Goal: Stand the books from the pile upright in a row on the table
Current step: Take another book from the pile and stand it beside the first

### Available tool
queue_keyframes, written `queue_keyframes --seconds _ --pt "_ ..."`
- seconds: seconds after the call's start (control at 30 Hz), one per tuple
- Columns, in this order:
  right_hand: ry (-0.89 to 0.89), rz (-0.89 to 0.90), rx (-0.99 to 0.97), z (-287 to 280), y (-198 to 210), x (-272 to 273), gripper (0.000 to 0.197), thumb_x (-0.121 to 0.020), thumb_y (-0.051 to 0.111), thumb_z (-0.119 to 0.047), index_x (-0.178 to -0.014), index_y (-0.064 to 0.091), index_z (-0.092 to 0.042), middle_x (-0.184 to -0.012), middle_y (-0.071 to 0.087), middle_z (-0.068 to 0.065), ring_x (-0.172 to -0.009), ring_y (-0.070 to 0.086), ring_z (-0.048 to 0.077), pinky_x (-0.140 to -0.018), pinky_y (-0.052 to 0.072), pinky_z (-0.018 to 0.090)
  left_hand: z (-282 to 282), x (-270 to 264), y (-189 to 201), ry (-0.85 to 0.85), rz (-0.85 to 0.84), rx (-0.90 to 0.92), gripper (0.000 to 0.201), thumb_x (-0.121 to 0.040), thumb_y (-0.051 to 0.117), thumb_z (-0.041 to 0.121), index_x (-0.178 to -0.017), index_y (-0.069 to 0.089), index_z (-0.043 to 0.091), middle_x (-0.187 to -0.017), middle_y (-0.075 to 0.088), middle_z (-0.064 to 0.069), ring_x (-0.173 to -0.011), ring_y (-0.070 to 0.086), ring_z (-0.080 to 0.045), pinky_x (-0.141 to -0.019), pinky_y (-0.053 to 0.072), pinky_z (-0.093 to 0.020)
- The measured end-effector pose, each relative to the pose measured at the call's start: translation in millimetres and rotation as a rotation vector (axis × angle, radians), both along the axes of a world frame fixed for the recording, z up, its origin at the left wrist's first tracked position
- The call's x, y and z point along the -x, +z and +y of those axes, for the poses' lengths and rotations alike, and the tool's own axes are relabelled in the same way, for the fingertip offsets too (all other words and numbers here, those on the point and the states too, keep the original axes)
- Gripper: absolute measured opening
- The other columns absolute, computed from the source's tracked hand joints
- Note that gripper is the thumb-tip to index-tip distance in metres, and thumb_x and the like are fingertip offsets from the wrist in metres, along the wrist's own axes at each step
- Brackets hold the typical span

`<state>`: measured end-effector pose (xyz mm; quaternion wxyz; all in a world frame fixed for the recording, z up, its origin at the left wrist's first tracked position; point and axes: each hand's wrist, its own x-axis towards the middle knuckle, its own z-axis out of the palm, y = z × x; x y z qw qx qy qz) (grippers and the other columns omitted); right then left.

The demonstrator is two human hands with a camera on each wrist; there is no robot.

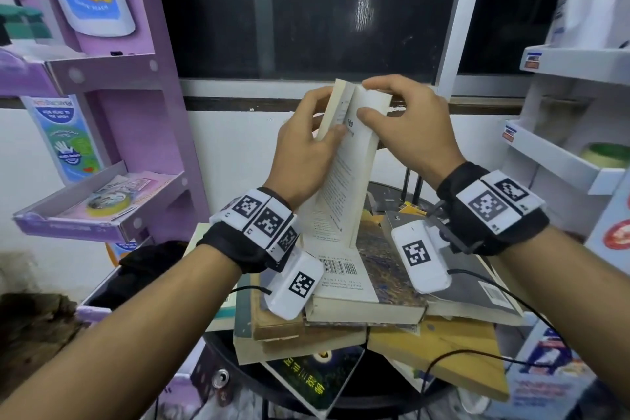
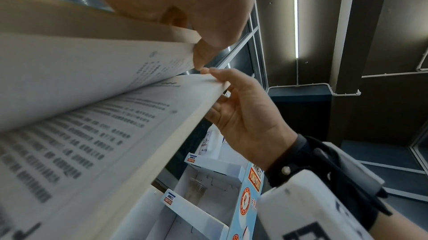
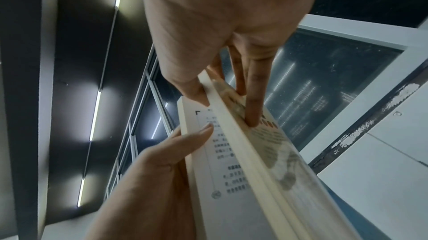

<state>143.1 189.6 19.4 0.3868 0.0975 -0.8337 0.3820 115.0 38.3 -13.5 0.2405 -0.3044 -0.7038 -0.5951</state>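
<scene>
Fingers (image 1: 335, 133) of my left hand (image 1: 300, 153) curl round the left half of an open book (image 1: 344, 174); my right hand (image 1: 409, 126) pinches its right page block, thumb on the page, fingers over the top edge. Book held upright, bottom edge touching the top of the pile (image 1: 358, 290), which lies flat on the round dark bench (image 1: 238, 365). Left of the pile, a purple rack (image 1: 136, 133) has a tray (image 1: 68, 222) holding a round yellow-rimmed item and pink packs. Right of the pile, a white shelf bin (image 1: 559, 160) holds a green-topped tub.
</scene>
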Motion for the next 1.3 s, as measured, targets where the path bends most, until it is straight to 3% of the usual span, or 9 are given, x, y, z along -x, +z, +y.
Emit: queue_keyframes --seconds 0.13,0.33,0.43,0.57,0.7,0.83,1.0,1.23,1.3 --pt "0.140 -0.039 0.109 -6.4 2.7 0.0 0.030 -0.090 0.066 -0.024 -0.120 0.065 -0.018 -0.109 0.063 -0.008 -0.096 0.060 0.003 -0.064 0.060 0.023 0.9 -0.6 -3.3 -0.045 -0.026 -0.004 0.039 -0.092 0.062 0.019 -0.127 0.051 0.029 -0.124 0.059 0.014 -0.113 0.057 -0.004 -0.092 0.048 -0.020" --pt "0.383 -0.193 0.385 -11.7 9.8 -0.2 0.028 -0.096 0.056 -0.023 -0.119 0.067 -0.011 -0.110 0.069 0.008 -0.088 0.072 0.024 -0.067 0.062 0.036 -6.1 0.7 -3.3 -0.130 -0.076 -0.065 0.042 -0.088 0.056 0.019 -0.130 0.053 0.024 -0.127 0.061 0.007 -0.117 0.058 -0.013 -0.102 0.047 -0.043" --pt "0.462 -0.241 0.500 -15.3 13.2 1.5 0.027 -0.097 0.051 -0.020 -0.117 0.068 -0.011 -0.111 0.070 0.008 -0.087 0.073 0.026 -0.068 0.060 0.033 -8.6 0.7 -2.1 -0.117 -0.074 -0.063 0.045 -0.088 0.062 0.027 -0.132 0.052 0.024 -0.127 0.061 0.007 -0.116 0.059 -0.013 -0.100 0.049 -0.043" --pt "0.471 -0.255 0.440 -21.2 12.1 7.4 0.034 -0.095 0.052 -0.005 -0.127 0.062 -0.012 -0.119 0.068 0.004 -0.090 0.073 0.020 -0.069 0.059 0.028 -10.4 3.0 -0.3 -0.031 -0.021 -0.066 0.042 -0.089 0.065 0.020 -0.129 0.053 0.021 -0.119 0.063 0.009 -0.106 0.060 -0.003 -0.093 0.051 -0.029" --pt "0.431 -0.211 0.378 -23.2 5.8 13.4 0.041 -0.087 0.061 0.003 -0.124 0.065 -0.015 -0.121 0.066 0.003 -0.100 0.071 0.018 -0.077 0.061 0.034 -13.0 9.6 0.4 0.039 -0.024 -0.104 0.038 -0.091 0.056 0.023 -0.128 0.053 0.015 -0.116 0.065 0.000 -0.106 0.062 -0.017 -0.089 0.054 -0.041" --pt "0.337 -0.176 0.246 -24.7 -8.6 19.3 0.045 -0.081 0.072 -0.004 -0.122 0.064 -0.020 -0.121 0.063 -0.003 -0.099 0.069 0.013 -0.081 0.060 0.036 -20.4 17.1 1.3 0.034 -0.064 -0.206 0.035 -0.087 0.056 0.024 -0.120 0.055 0.013 -0.112 0.067 -0.007 -0.103 0.065 -0.026 -0.087 0.053 -0.053" --pt "0.168 -0.112 0.069 -24.2 -23.0 27.6 0.061 -0.074 0.083 -0.021 -0.128 0.055 -0.027 -0.126 0.052 -0.006 -0.109 0.057 0.007 -0.087 0.050 0.021 -30.6 21.5 0.2 -0.049 -0.111 -0.340 0.026 -0.093 0.053 0.007 -0.119 0.052 0.007 -0.112 0.065 -0.013 -0.099 0.066 -0.027 -0.079 0.057 -0.041" --pt "0.176 -0.115 0.154 -17.0 -20.8 32.2 0.085 -0.067 0.088 -0.025 -0.136 0.039 -0.036 -0.140 0.041 -0.003 -0.123 0.049 0.013 -0.098 0.052 0.040 -46.6 23.0 3.6 -0.192 -0.221 -0.468 0.024 -0.095 0.049 0.002 -0.118 0.054 0.006 -0.109 0.068 -0.017 -0.095 0.069 -0.032 -0.077 0.057 -0.043" --pt "0.240 -0.132 0.191 -17.4 -20.5 31.2 0.093 -0.067 0.088 -0.027 -0.140 0.032 -0.038 -0.139 0.044 -0.006 -0.118 0.053 0.009 -0.093 0.054 0.034 -50.8 21.2 6.4 -0.237 -0.276 -0.485 0.025 -0.097 0.047 0.004 -0.121 0.054 0.005 -0.107 0.070 -0.016 -0.095 0.069 -0.032 -0.076 0.058 -0.044"
